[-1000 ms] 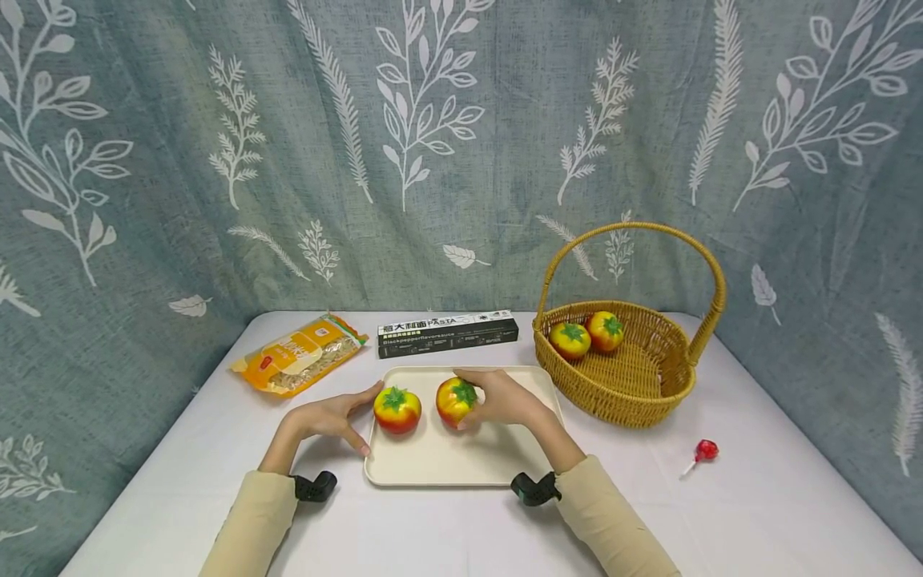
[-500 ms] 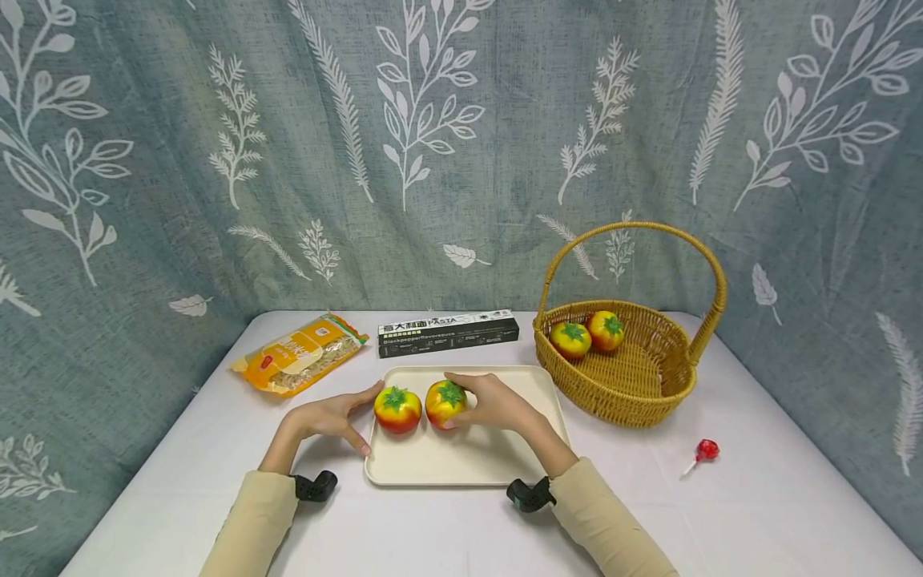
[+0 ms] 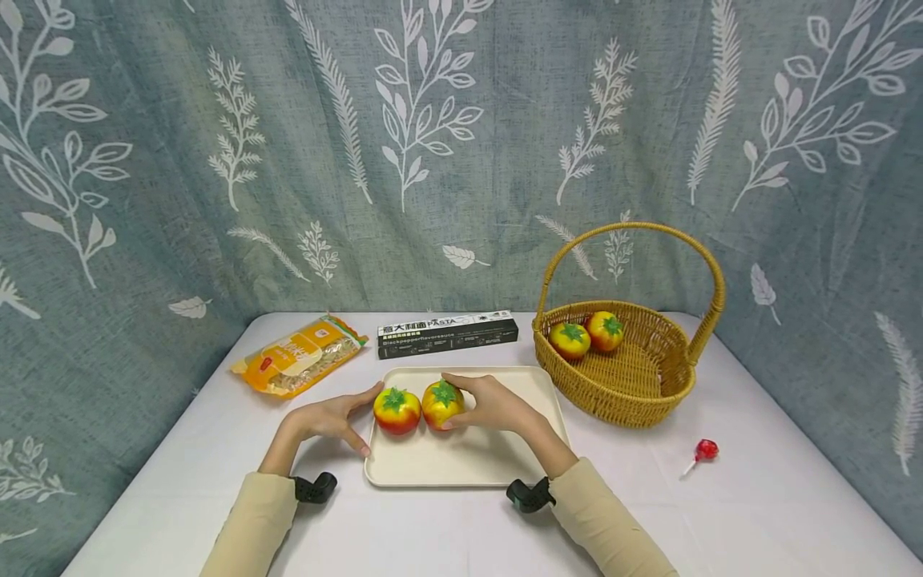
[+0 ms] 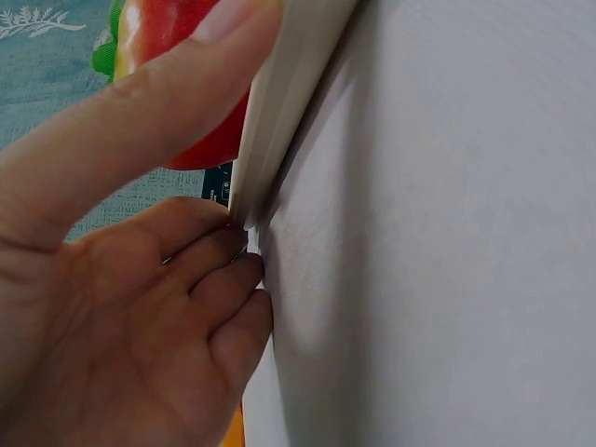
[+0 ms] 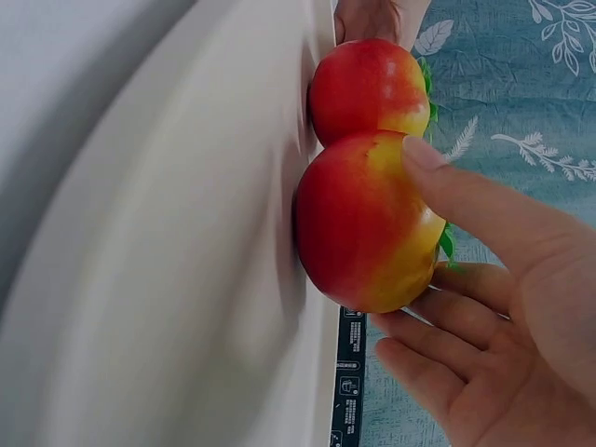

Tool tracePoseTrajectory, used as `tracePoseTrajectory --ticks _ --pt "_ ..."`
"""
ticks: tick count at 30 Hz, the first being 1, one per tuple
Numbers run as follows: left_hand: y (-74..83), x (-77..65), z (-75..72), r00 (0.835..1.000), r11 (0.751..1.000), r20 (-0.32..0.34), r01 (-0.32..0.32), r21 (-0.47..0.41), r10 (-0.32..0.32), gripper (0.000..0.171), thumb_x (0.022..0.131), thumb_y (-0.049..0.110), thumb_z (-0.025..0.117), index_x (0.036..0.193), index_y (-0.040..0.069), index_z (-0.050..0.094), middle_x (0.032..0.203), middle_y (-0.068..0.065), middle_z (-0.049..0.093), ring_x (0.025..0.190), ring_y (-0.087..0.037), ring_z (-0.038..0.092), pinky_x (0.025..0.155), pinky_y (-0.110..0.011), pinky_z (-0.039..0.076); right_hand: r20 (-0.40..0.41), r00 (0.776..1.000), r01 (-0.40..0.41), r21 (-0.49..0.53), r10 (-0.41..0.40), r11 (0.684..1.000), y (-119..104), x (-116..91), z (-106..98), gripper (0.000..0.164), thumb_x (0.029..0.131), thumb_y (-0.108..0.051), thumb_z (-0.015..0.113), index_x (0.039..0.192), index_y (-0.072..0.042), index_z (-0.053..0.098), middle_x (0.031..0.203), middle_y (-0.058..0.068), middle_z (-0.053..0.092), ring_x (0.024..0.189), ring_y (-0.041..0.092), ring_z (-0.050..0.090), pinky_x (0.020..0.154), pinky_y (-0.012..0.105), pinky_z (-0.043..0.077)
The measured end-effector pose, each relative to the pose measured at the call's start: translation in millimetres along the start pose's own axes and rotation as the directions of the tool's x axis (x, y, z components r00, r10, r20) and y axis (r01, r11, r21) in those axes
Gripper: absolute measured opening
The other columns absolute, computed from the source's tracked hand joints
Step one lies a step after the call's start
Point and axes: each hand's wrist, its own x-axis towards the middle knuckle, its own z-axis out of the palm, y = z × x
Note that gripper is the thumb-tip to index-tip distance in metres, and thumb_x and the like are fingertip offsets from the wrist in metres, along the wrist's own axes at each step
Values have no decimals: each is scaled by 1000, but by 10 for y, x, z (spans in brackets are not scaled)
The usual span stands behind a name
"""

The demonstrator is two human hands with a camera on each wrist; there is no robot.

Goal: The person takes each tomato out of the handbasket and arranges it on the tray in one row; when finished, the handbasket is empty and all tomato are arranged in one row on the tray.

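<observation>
In the head view, two red-and-yellow tomatoes with green leafy tops stand side by side on the left half of a cream tray [image 3: 497, 469]. My right hand [image 3: 493, 403] holds the right tomato [image 3: 441, 407] between thumb and fingers. The right wrist view shows this tomato [image 5: 363, 228] against the tray surface, seemingly touching the left tomato [image 5: 366, 91]. My left hand [image 3: 328, 418] grips the tray's left edge, thumb near the front corner and fingers farther back. In the left wrist view, its thumb lies across the rim [image 4: 279, 121] and its fingers curl against the edge.
A wicker basket [image 3: 627, 405] with a tall handle stands at the right, two more tomatoes [image 3: 587, 335] inside. A black-and-white pasta box [image 3: 447, 333] lies behind the tray, an orange food bag [image 3: 303, 354] at the back left. A red lollipop [image 3: 705, 451] lies at the right.
My right hand has moved left with its tomato, bringing it up beside the other one on the tray. The left hand has stayed at the tray's edge.
</observation>
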Motion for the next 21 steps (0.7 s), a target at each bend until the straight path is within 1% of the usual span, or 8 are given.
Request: tracePoseTrajectory --ticks 2,7,10,15,18,21 --pt "3 -5 3 1000 1000 -1 -4 -2 4 116 66 17 89 153 1 14 157 -22 14 144 -39 9 116 -53 7 -4 1000 11 -7 -11 1000 0 -1 -4 78 81 -30 79 143 1 43 142 15 49 130 27 46 107 39 37" --pt "11 -18 7 1000 1000 0 -23 -16 23 115 66 16 89 153 0 15 157 -21 14 144 -38 9 116 -53 7 -11 1000 20 -32 -20 999 0 -10 -22 78 81 -31 78 143 -1 44 142 14 49 131 27 45 109 38 35" --pt "14 -21 6 1000 1000 -3 -17 -15 17 115 66 16 89 153 1 15 157 -21 15 144 -38 9 116 -53 7 -23 1000 21 -31 -22 999 3 -15 -47 78 80 -31 79 143 -1 44 141 15 49 131 27 44 109 38 34" --pt "12 -18 4 1000 1000 -7 -1 -10 1 116 65 17 89 153 2 16 157 -21 15 144 -38 9 115 -54 7 -53 998 23 2 -23 1000 8 -35 -100 76 80 -29 79 143 -2 45 138 18 52 128 31 48 107 42 38" --pt "11 -17 4 1000 1000 -7 0 -7 -1 116 65 17 89 153 2 16 157 -21 15 144 -38 9 115 -54 8 -74 997 19 20 -18 1000 10 -47 -133 75 80 -30 79 143 -5 47 136 19 54 126 31 50 105 43 41" --pt "11 -17 3 1000 1000 -5 -1 -8 0 116 65 17 89 153 2 15 157 -21 15 144 -38 9 115 -54 8 -108 994 14 12 -12 1000 17 -51 -163 73 79 -32 80 141 -7 50 134 18 56 124 30 52 103 43 43"
